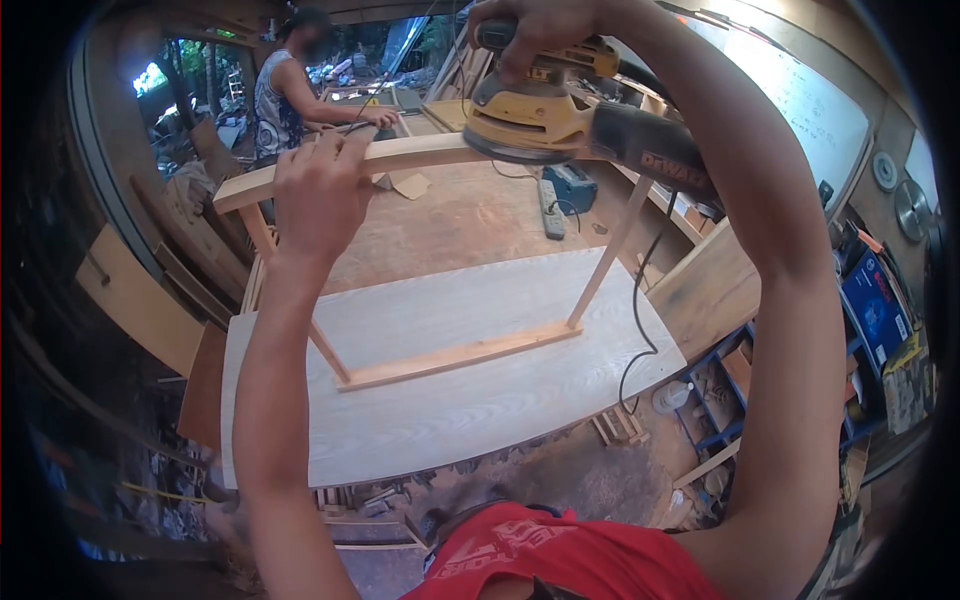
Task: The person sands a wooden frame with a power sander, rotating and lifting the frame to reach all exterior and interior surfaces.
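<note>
My left hand (322,185) wraps around the top rail of a light wooden frame (415,152), near its left end. In my right hand (545,28) is a yellow and black DeWalt orbital sander (522,118), gripped from above. The sander's round pad sits on the top rail, right of the middle; its black dust canister (650,150) points right. Standing upright, the frame rests its bottom rail (465,360) on a pale wood-grain board (440,425). A black cord (648,330) runs down past the board's right side.
Across the workbench (450,225), another person (290,90) works with a hand on a tool. A power strip (551,210) and a blue box (572,188) sit on the bench. Blue shelving (715,400) and a white bottle (672,397) are at the lower right.
</note>
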Demonstrator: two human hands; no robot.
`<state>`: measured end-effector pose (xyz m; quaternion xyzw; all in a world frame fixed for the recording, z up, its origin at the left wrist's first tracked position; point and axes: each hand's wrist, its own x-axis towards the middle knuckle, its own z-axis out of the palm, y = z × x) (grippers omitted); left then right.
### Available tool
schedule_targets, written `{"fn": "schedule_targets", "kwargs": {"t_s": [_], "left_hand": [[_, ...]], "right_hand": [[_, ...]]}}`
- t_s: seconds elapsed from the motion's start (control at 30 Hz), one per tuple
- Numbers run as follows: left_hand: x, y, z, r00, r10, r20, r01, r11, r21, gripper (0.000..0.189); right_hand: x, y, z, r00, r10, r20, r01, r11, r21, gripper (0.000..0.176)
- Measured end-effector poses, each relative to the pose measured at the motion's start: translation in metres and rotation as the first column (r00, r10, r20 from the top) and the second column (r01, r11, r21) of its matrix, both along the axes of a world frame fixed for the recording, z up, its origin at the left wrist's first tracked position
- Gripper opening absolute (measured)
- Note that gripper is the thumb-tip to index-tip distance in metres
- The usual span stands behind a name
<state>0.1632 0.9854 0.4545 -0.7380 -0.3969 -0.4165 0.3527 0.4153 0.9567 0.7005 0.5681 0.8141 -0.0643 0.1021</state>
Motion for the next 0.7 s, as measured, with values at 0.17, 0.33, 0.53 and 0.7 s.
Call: {"fn": "schedule_targets", "kwargs": {"t_s": [0.17, 0.33, 0.53, 0.7], "left_hand": [[-0.002, 0.001, 0.001, 1.0, -0.006, -0.001, 0.006, 1.0, -0.009, 0.043], [-0.002, 0.005, -0.001, 1.0, 0.008, 0.005, -0.007, 1.0, -0.026, 0.042], [-0.002, 0.002, 0.002, 1.0, 0.007, 0.009, -0.006, 0.999, -0.046, 0.04], [-0.002, 0.006, 0.0, 1.0, 0.0, 0.012, 0.0, 1.0, -0.012, 0.041]], "right_hand": [[0.018, -0.007, -0.001, 1.0, -0.005, -0.003, 0.006, 0.985, 0.171, 0.079], [0.005, 0.014, -0.013, 0.967, 0.169, 0.191, -0.226, 0.915, 0.336, 0.073], [0.026, 0.013, 0.0, 0.993, -0.062, 0.101, 0.037, 0.973, 0.227, 0.098], [0.079, 0.035, -0.018, 0.992, -0.106, 0.063, 0.078, 0.933, 0.352, 0.109]]}}
